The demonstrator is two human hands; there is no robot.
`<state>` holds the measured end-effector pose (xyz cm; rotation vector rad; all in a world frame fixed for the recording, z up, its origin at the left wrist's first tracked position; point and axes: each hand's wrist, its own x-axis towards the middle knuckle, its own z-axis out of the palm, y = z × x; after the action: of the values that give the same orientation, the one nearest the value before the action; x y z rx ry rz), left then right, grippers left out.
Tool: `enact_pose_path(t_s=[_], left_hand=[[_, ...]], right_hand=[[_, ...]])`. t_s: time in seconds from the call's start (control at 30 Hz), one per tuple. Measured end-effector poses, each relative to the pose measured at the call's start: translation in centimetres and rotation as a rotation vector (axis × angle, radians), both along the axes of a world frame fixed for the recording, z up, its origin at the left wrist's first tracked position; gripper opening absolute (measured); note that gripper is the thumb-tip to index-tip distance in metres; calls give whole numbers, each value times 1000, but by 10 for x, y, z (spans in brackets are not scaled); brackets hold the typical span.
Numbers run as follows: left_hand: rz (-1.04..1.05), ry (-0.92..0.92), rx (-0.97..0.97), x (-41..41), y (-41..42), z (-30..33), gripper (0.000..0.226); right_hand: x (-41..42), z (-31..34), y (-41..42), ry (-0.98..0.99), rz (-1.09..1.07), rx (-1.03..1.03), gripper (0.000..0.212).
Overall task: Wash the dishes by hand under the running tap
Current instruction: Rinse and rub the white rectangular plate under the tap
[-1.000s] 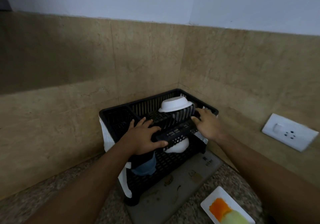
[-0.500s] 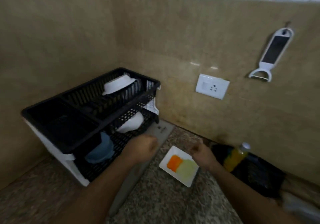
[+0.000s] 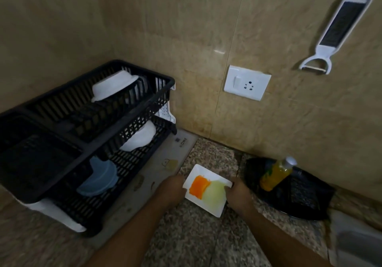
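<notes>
A white rectangular plate (image 3: 198, 174) lies on the granite counter, smeared with an orange patch and a pale green patch. My left hand (image 3: 172, 188) grips its left edge and my right hand (image 3: 237, 192) grips its right edge. To the left stands a black two-tier dish rack (image 3: 86, 146). The rack's top tier holds an upturned white bowl (image 3: 113, 86). Its lower tier holds another white bowl (image 3: 140, 138) and a blue bowl (image 3: 99, 182).
A grey mat (image 3: 157, 163) lies under the rack. A black tray (image 3: 306, 196) at the right holds a bottle of yellow liquid (image 3: 277, 173). On the tiled wall are a white socket (image 3: 247, 82) and a hanging white grater-peeler (image 3: 334, 33). A steel sink edge (image 3: 357, 239) shows at bottom right.
Both hands left the rack's rim, swung right and down to the counter, and closed on the two sides of the white plate. My view turned right with them.
</notes>
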<state>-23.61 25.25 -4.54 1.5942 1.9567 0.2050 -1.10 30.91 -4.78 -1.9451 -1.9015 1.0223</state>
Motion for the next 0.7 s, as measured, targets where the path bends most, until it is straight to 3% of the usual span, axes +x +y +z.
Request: enact_pose_path(t_s=[0.17, 0.3, 0.4, 0.47, 0.57, 0.7], left_hand=[[79, -57, 108, 7, -11, 8, 9], [231, -305, 202, 33, -28, 28, 14], [379, -678, 178, 74, -46, 42, 15], [434, -835, 120, 108, -54, 49, 23], [399, -956, 35, 162, -62, 58, 31], [325, -977, -3, 229, -69, 68, 30]], right_hand=[[13, 5, -9, 253, -96, -101, 2], [46, 26, -23, 384, -194, -148, 5], [78, 43, -45, 500, -299, -155, 5], [103, 53, -64, 564, -364, -150, 6], [147, 60, -91, 651, -432, -136, 10], [219, 66, -120, 709, -440, -108, 10]])
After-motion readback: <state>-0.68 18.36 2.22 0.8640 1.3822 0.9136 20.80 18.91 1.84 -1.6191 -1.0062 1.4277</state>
